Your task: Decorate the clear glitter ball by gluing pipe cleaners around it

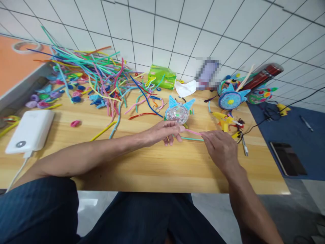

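The pink stem (192,131) is above the near-middle part of the table (157,173), spanning the gap between the two hands. Its long axis runs left to right across the person's front, the right end slightly nearer the body; the visible length is nearly straight. The left hand (165,132) pinches its left end between thumb and forefinger, the other fingers loosely curled. The right hand (222,147), back upward, is closed on the right end. A teal stem (191,138) lies roughly parallel on the near side, running toward the right hand; whether it is gripped cannot be told. Just beyond the left hand sits a clear dome (177,115) with two blue ears, both pointing away from the person. Writing: the green pack (162,77) bears pale print, too blurred to read. The power bank (30,130) shows a dark round mark, also illegible. The yellow glue gun (223,120) displays no readable label.
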Demonstrator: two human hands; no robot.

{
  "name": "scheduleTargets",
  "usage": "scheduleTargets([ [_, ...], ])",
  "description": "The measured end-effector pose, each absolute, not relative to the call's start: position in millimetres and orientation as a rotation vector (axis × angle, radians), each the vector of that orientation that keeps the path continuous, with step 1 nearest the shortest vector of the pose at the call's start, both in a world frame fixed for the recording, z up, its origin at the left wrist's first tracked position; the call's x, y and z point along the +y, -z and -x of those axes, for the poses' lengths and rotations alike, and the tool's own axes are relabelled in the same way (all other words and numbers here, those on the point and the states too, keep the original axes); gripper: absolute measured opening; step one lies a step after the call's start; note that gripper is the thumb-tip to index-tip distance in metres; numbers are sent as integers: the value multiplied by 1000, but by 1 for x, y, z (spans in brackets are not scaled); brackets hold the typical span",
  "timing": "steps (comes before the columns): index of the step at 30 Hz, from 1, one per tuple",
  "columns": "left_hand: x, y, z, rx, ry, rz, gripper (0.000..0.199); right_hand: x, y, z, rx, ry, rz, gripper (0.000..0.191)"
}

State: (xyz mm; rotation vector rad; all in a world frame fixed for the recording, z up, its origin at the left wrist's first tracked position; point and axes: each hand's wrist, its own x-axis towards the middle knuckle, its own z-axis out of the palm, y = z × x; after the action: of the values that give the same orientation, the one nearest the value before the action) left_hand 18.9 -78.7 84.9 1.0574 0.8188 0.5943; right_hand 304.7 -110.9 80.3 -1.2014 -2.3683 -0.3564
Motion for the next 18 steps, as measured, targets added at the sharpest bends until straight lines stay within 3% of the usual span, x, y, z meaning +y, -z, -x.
scheduleTargets([
  [8,-84,-72,-30,741,-551,-1158,36,-121,-77,-285,-2359,226,1201,20],
  [15,-78,-76,-23,667,-489,-862,64,-124,-82,-290,-2322,416,1164,21],
  [18,-75,-73,-22,698,-464,-775,55,-128,-83,-294,-2339,450,1180,22],
])
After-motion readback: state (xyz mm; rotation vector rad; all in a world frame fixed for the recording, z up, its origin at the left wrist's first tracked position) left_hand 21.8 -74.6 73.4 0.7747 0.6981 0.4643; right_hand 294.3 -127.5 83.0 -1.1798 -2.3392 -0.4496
